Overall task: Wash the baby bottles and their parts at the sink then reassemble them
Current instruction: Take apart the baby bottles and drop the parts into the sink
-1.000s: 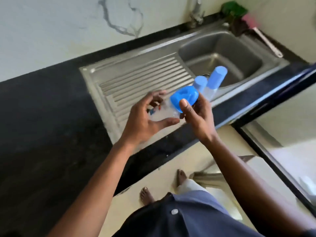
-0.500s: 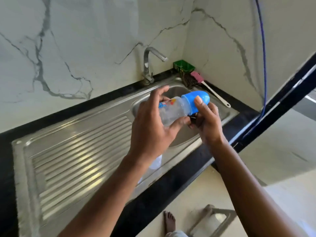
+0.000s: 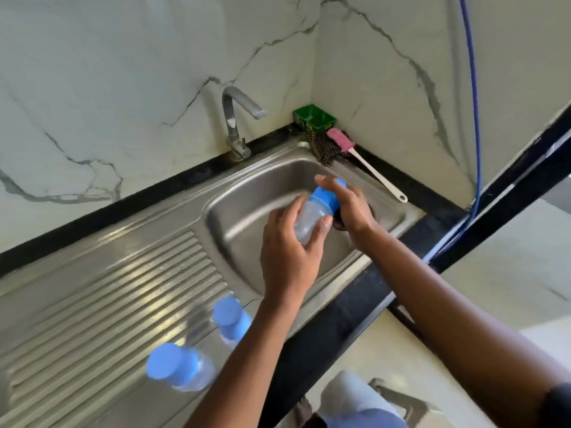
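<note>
Your left hand (image 3: 289, 254) grips the clear body of a baby bottle (image 3: 310, 219) tilted over the sink basin (image 3: 247, 217), while your right hand (image 3: 350, 208) curls round its blue cap (image 3: 324, 200). Two more capped bottles (image 3: 230, 319) (image 3: 177, 366) stand upright on the ribbed drainboard (image 3: 108, 288) near your left forearm

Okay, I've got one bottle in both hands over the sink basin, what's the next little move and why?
Probably twist the blue cap off. The left hand grips the clear bottle body, the right hand wraps the cap, both above the sink, and the bottle is capped, so it must be opened before washing.
</note>
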`<state>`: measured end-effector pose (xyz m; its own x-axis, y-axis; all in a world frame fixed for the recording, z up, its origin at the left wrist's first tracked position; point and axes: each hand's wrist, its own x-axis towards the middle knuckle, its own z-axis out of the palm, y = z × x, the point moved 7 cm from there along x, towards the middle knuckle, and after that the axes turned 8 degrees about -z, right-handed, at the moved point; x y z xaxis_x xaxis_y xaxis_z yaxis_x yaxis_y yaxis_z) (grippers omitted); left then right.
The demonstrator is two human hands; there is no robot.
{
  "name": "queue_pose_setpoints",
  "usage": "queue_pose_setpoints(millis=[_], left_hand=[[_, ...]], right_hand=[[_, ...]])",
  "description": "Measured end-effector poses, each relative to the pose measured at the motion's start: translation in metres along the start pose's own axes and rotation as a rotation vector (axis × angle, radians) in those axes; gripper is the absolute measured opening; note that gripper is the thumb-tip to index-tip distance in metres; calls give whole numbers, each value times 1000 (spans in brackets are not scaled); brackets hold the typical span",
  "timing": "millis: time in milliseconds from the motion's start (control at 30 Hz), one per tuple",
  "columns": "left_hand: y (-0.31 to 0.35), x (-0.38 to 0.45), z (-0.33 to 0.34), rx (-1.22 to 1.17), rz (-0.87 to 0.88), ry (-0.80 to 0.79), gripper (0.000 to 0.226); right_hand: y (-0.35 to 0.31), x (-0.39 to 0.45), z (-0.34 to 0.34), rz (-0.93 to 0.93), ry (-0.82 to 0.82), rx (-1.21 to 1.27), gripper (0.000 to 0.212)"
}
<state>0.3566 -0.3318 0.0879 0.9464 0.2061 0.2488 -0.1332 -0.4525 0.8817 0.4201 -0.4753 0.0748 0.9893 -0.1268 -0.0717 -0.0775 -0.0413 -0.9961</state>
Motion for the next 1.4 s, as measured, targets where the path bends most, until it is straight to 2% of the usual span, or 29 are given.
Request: queue_pose_setpoints(millis=[133, 300, 367, 433, 533, 600, 733, 1033, 1233, 1333, 1400], left_hand=[[-33, 7, 10, 87, -67, 55, 53], [-63, 34, 44, 322, -122, 157, 58], [-84, 48, 60, 444, -174, 182, 63], [-99, 59, 71, 531, -163, 210, 62], [-122, 80, 95, 603, -135, 192, 56], [-134, 90, 106, 629, -99, 135, 54], [-163, 87, 126, 650, -28, 40, 53], [-171, 74, 123, 529, 51, -44, 59], [-149, 71, 117, 553, 118, 47, 56], [-145, 67, 118, 545, 104, 63, 63], [-144, 64, 123, 566, 82, 60, 70]], right_hand=[[26, 27, 16, 58, -150, -65, 33], [67, 93, 40, 74, -376, -95, 37], [90, 125, 50, 36, -460, -133, 37], [108, 151, 54, -28, -536, -178, 33], [140, 188, 53, -27, -607, -181, 31], [150, 195, 52, -54, -617, -166, 36], [170, 197, 42, -150, -499, -174, 45], [157, 186, 36, -473, -456, -333, 44], [138, 175, 31, -463, -468, -257, 39], [136, 167, 29, -438, -463, -250, 56], [140, 164, 26, -414, -473, -256, 59]])
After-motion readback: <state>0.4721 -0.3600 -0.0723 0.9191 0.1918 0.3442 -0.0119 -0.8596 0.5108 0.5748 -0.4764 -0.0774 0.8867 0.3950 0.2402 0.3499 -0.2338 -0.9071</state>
